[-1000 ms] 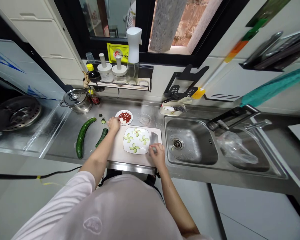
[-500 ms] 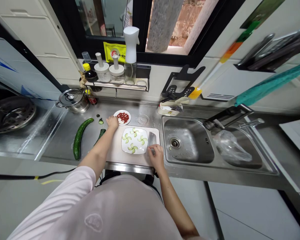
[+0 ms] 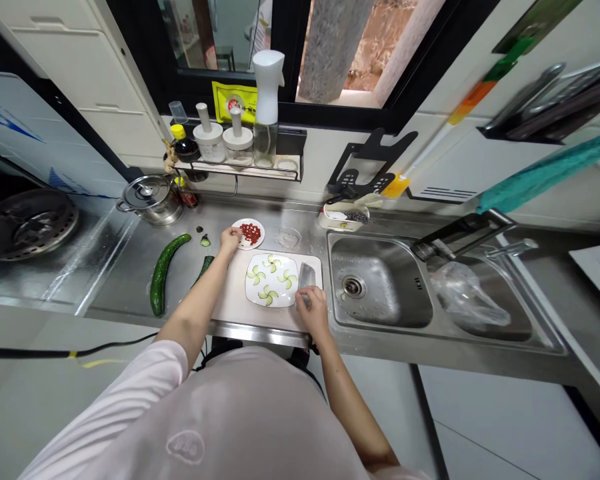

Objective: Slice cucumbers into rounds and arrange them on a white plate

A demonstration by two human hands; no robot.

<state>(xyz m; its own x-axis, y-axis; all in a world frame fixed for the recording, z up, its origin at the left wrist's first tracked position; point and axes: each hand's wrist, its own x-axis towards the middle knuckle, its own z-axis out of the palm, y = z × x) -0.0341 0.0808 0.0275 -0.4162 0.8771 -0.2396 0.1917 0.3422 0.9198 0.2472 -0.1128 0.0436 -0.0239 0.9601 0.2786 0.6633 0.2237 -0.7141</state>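
My left hand (image 3: 230, 239) is at the left side of a small white plate (image 3: 251, 248) of chopped red pieces (image 3: 251, 233). Its fingers are pinched together over the rim; whatever is between them is too small to make out. A white square plate (image 3: 253, 296) lies on a pale cutting board (image 3: 234, 309), carrying cucumber slices (image 3: 269, 295) arranged in several pinwheels. My right hand (image 3: 314, 308) is closed in a pinch at the plate's right edge, just over the lower part of a knife (image 3: 307, 274). I cannot see whether it grips the handle.
A whole cucumber (image 3: 163, 277) and a cut one (image 3: 205, 267) lie left of the board, near cucumber scraps (image 3: 205, 241). A lidded pot (image 3: 153, 200) stands behind. On the right is a sink (image 3: 380, 280); a shelf (image 3: 260, 172) of seasoning jars hangs at the back.
My left hand has moved slightly away from me, its fingertips now over the rim of the small plate. My right hand stays by the knife. The whole view has shifted a little.
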